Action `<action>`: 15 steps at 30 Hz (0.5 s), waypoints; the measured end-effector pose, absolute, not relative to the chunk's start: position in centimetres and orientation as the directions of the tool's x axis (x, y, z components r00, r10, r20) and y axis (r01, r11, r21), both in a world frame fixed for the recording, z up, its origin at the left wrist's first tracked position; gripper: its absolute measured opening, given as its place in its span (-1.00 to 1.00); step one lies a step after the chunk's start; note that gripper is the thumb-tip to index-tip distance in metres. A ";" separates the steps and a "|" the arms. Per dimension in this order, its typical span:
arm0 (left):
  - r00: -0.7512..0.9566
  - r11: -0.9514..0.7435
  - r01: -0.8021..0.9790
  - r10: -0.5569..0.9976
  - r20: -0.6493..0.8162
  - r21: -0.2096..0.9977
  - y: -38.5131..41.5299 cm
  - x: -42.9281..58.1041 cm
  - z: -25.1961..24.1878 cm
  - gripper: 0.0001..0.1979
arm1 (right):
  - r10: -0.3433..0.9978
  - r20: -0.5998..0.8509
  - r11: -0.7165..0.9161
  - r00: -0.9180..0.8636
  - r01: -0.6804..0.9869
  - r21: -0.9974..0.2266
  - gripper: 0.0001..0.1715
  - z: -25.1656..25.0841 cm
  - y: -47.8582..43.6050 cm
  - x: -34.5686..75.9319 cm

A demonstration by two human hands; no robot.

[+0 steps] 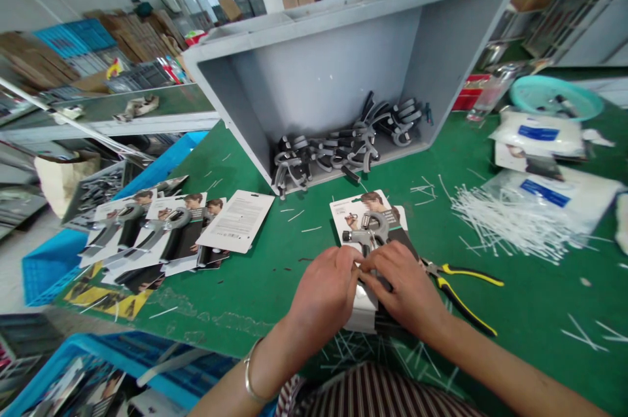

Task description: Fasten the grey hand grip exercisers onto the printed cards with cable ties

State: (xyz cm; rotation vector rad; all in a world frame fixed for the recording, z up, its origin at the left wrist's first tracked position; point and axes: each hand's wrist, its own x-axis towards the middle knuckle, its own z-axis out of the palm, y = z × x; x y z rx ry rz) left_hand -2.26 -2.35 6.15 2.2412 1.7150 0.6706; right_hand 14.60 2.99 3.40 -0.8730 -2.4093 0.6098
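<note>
- Nearest me, my left hand (326, 289) and right hand (405, 292) meet fingertip to fingertip, both pinched on the hand gripper (367, 238).
- That hand gripper lies on its backing card (349, 210), just beyond my knuckles on the green worktop (534, 312).
- Yellow-handled pliers (464, 289) rest just right of my right hand.
- Beyond, a tipped grey bin (343, 63) holds more grippers.

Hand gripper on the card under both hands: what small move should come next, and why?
Probably pick up the pliers with the right hand. Both hands, the left too, pinch at the hand gripper on its card, and the pliers lie just beside them on the green table.
</note>
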 end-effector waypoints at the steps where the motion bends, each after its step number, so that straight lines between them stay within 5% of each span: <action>1: 0.217 -0.278 0.861 0.958 0.186 0.426 -2.3 -2.2 6.3 -0.86 | 0.680 0.311 0.697 -0.664 0.453 -0.555 -0.91 3.4 2.9 14.5; 6: 0.222 -0.297 0.872 0.948 0.227 0.389 -2.4 -1.9 6.9 -0.85 | 0.691 0.318 0.689 -0.649 0.459 -0.561 -0.92 3.9 3.1 14.6; 12: 0.070 -0.223 0.654 0.969 0.236 0.723 -3.0 -2.3 6.2 -0.77 | 0.703 0.300 0.649 -0.645 0.409 -0.642 -0.95 4.0 3.3 15.4; 15: 0.047 -0.199 0.624 0.975 0.218 0.756 -3.6 -2.1 4.4 -0.55 | 0.714 0.311 0.613 -0.627 0.346 -0.710 -0.89 3.8 3.4 15.6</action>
